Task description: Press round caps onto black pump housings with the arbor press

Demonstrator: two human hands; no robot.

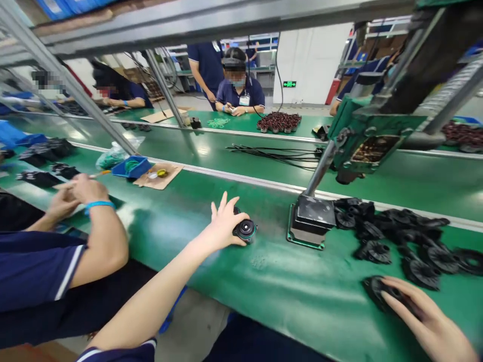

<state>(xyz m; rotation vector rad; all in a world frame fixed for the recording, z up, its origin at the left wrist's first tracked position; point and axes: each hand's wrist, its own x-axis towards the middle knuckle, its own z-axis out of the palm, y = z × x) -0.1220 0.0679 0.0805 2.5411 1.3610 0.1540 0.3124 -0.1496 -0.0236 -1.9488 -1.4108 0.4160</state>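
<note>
My left hand [225, 224] reaches out over the green bench, its thumb and a finger around a black round plastic part [246, 229] with a thin green ring at its edge; the other fingers are spread upward. At the lower right, my right hand [428, 314] grips a black plastic housing [374, 290] low over the bench. Part of that housing is hidden under the fingers. Between the hands, farther back, a metal block [314, 213] on a green-edged base plate stands beneath a green press [372, 136].
Several loose black housings [409, 236] are heaped right of the block. At left, a co-worker's hands [81, 191] hold something small near a blue tray [131, 167]. Black cables [275, 153] lie across the far strip. A metal frame rail [211, 22] crosses overhead.
</note>
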